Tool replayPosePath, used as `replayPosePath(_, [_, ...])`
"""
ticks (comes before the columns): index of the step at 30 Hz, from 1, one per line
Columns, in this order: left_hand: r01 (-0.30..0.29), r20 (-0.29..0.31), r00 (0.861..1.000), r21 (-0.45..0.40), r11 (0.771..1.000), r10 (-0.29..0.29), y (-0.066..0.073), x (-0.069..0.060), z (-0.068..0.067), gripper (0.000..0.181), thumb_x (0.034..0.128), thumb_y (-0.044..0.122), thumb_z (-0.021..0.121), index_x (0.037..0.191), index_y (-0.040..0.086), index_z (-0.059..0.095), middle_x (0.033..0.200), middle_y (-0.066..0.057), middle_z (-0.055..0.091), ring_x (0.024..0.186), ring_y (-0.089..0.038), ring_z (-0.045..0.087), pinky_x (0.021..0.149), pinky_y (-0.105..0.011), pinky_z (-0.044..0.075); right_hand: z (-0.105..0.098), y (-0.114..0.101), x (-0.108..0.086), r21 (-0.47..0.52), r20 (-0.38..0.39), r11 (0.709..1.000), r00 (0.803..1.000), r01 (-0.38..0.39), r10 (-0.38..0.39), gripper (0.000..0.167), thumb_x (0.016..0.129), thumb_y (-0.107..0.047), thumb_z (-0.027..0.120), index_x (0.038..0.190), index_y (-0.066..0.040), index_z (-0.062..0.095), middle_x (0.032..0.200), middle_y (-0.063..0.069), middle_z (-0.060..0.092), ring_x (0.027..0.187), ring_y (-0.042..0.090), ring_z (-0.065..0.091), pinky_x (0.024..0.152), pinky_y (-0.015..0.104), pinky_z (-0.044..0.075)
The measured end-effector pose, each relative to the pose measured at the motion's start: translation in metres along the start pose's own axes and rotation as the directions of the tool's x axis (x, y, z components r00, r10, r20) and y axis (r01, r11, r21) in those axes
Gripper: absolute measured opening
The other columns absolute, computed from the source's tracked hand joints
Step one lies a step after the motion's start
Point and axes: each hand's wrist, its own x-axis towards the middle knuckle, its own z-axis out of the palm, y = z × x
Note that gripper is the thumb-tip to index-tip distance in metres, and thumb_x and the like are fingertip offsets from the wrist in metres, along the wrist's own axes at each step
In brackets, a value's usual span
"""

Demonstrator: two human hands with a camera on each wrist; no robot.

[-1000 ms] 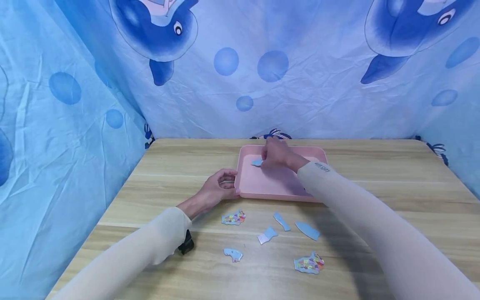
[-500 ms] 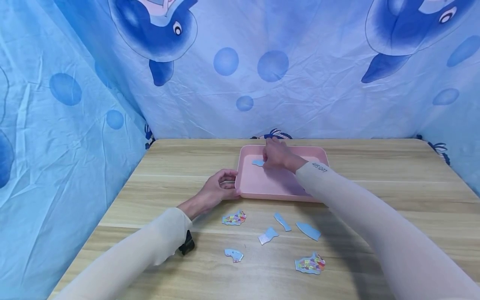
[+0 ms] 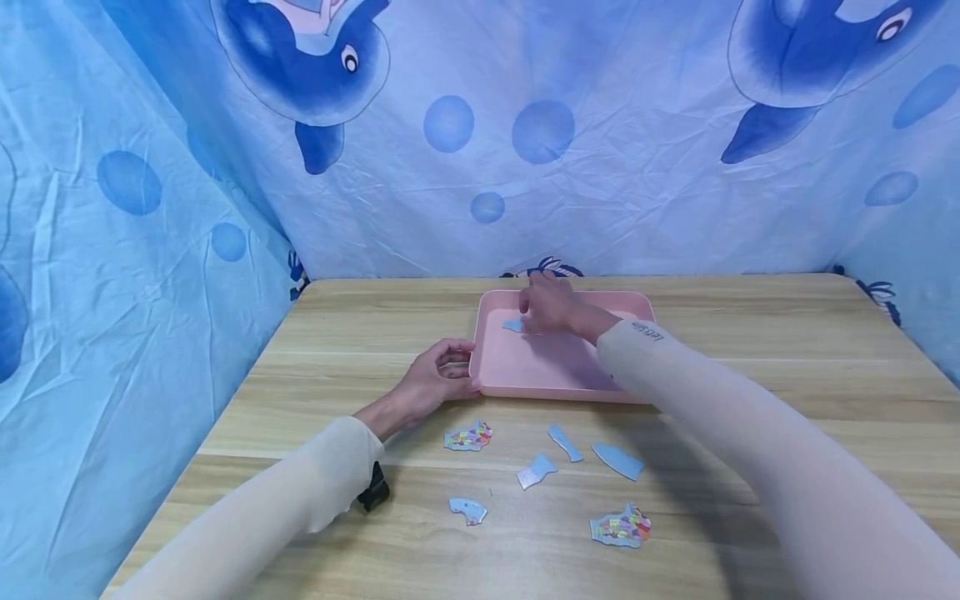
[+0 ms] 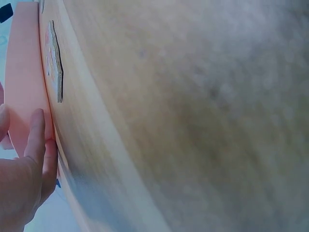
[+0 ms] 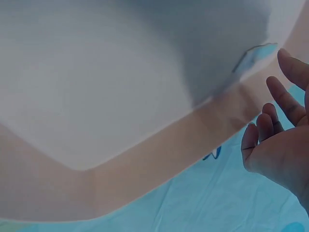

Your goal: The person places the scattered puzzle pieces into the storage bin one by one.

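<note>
A pink tray (image 3: 517,367) stands toward the back of the table. My left hand (image 3: 435,372) holds its front left corner, thumb at the front wall; the left wrist view shows fingers (image 4: 36,137) against the pink wall. Over the tray's back part is my right hand (image 3: 551,305). In the right wrist view its fingers are spread and bent a little, the uppermost fingertip (image 5: 285,57) close beside a light blue puzzle piece (image 5: 264,50). From the head view that blue piece (image 3: 513,325) lies in the tray's back left, partly hidden by the hand; contact is unclear.
Several loose puzzle pieces lie in front of the tray: a multicoloured piece (image 3: 468,436), a larger multicoloured piece (image 3: 621,527), a blue leaf-shaped piece (image 3: 617,461), a narrow blue piece (image 3: 565,443) and others. A blue printed cloth (image 3: 487,150) hangs behind the table.
My right hand has shifted slightly left over the tray, covering a little more of the blue piece. The left hand stays at the tray's corner, and the loose pieces lie as before.
</note>
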Motion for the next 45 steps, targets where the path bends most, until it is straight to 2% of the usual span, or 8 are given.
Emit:
replayPosePath(7, [-0.001,0.000,1.000,-0.008,1.000,0.001,-0.001,0.001,0.000,0.064,0.0820,-0.006,0.071,0.138,0.004,0.042,0.137,-0.018,0.046,0.119,-0.032,0.055,0.086,-0.036,0.059,-0.010,-0.011,-0.019,0.139,-0.064,0.988,0.996,0.069,-0.061,0.030,0.079,-0.018,0.078,0.104,-0.005,0.071,0.107,0.018,0.053,0.098,0.029,0.041,0.079,0.043,0.043])
replayPosePath(12, [0.005,-0.013,1.000,-0.002,1.000,-0.005,-0.001,0.001,0.000,0.062,0.0831,-0.006,0.070,0.138,0.005,0.042,0.136,-0.016,0.047,0.118,-0.032,0.055,0.085,-0.036,0.060,-0.009,-0.022,-0.036,0.210,-0.111,0.969,0.988,0.126,-0.105,0.029,0.078,-0.014,0.079,0.105,-0.009,0.070,0.105,0.014,0.052,0.098,0.027,0.043,0.078,0.040,0.045])
replayPosePath(17, [-0.002,-0.001,1.000,-0.002,1.000,0.002,-0.003,0.002,0.000,0.063,0.0829,-0.006,0.070,0.138,0.004,0.042,0.137,-0.018,0.046,0.120,-0.034,0.054,0.086,-0.036,0.059,-0.012,-0.029,-0.050,0.288,-0.140,0.946,0.984,0.147,-0.110,0.032,0.078,-0.012,0.079,0.109,-0.014,0.068,0.114,0.014,0.051,0.112,0.030,0.040,0.090,0.047,0.043])
replayPosePath(20, [0.000,0.002,1.000,-0.007,1.000,0.000,-0.005,0.002,0.001,0.063,0.0821,-0.006,0.071,0.137,0.004,0.042,0.137,-0.017,0.047,0.120,-0.033,0.054,0.086,-0.036,0.059,-0.015,-0.030,-0.061,0.322,-0.140,0.938,0.987,0.124,-0.082,0.034,0.079,-0.014,0.078,0.111,-0.018,0.067,0.123,0.012,0.048,0.121,0.031,0.036,0.096,0.052,0.039])
replayPosePath(27, [-0.006,-0.013,1.000,0.006,1.000,0.006,-0.006,0.002,-0.001,0.062,0.0818,-0.006,0.071,0.137,0.005,0.044,0.136,-0.016,0.048,0.119,-0.032,0.055,0.085,-0.036,0.060,-0.019,-0.027,-0.090,0.377,-0.171,0.923,0.985,0.080,-0.015,0.034,0.079,-0.018,0.080,0.110,-0.023,0.066,0.124,0.005,0.045,0.122,0.027,0.031,0.100,0.056,0.029])
replayPosePath(36, [-0.014,-0.002,1.000,-0.022,1.000,0.014,-0.005,0.000,0.000,0.064,0.0816,-0.007,0.071,0.138,0.002,0.041,0.137,-0.019,0.046,0.122,-0.035,0.052,0.087,-0.037,0.059,-0.007,-0.023,-0.122,0.385,-0.199,0.918,0.980,0.091,-0.014,0.037,0.078,-0.018,0.080,0.111,-0.026,0.066,0.127,0.003,0.044,0.124,0.024,0.029,0.093,0.051,0.028])
replayPosePath(45, [-0.010,0.005,1.000,-0.024,1.000,0.010,-0.004,0.001,0.002,0.064,0.0821,-0.008,0.070,0.138,0.002,0.041,0.137,-0.019,0.045,0.122,-0.034,0.052,0.087,-0.037,0.059,-0.006,-0.017,-0.153,0.372,-0.261,0.920,0.965,0.127,-0.027,0.038,0.076,-0.015,0.081,0.109,-0.025,0.066,0.116,0.002,0.047,0.115,0.029,0.033,0.087,0.048,0.027])
